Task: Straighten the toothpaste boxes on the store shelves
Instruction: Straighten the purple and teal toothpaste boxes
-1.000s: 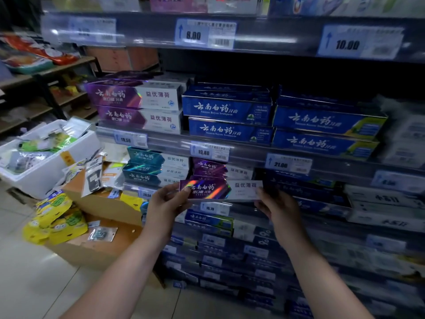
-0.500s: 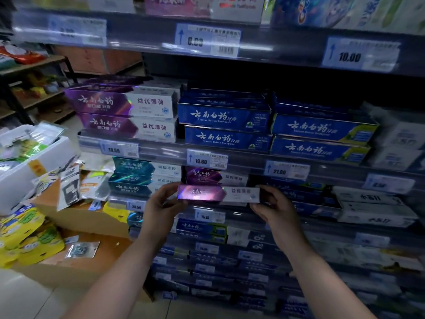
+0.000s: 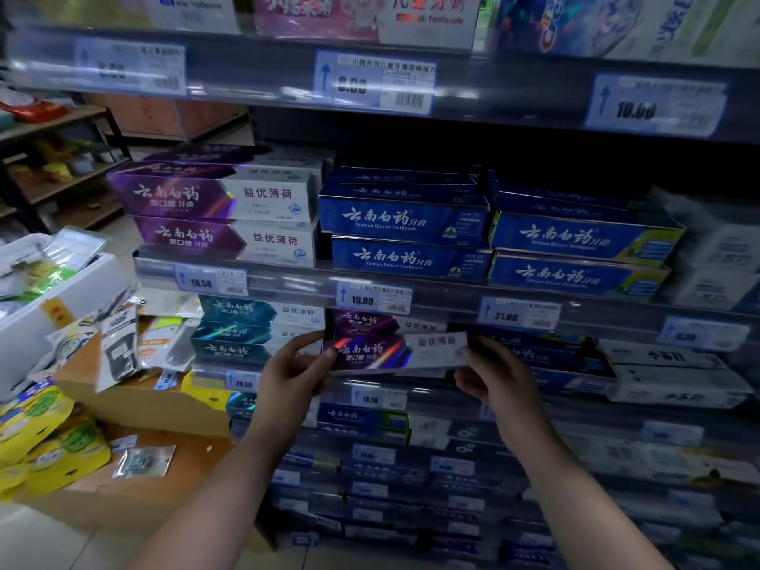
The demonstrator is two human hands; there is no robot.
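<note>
A purple and white toothpaste box [image 3: 390,353] is held level in front of the third shelf down. My left hand [image 3: 294,374] pinches its purple end with thumb and fingers. My right hand [image 3: 491,374] holds the white end; its fingertips are hidden behind the box. A second purple box [image 3: 370,320] sits right behind and above it on that shelf. Teal boxes [image 3: 246,327] are stacked to the left. On the shelf above lie two purple and white boxes [image 3: 222,218] and rows of blue boxes [image 3: 405,236].
Price tags line the shelf rails [image 3: 444,296]. White boxes [image 3: 674,376] lie at the right on the same shelf. Left of the shelves stand a cardboard carton [image 3: 135,401] with packets, a white foam bin [image 3: 53,306] and yellow packs [image 3: 45,442]. Lower shelves hold several dark boxes.
Both hands have carried the purple box slightly up and toward the shelf, close under the second purple box. My view has moved nearer to the shelves.
</note>
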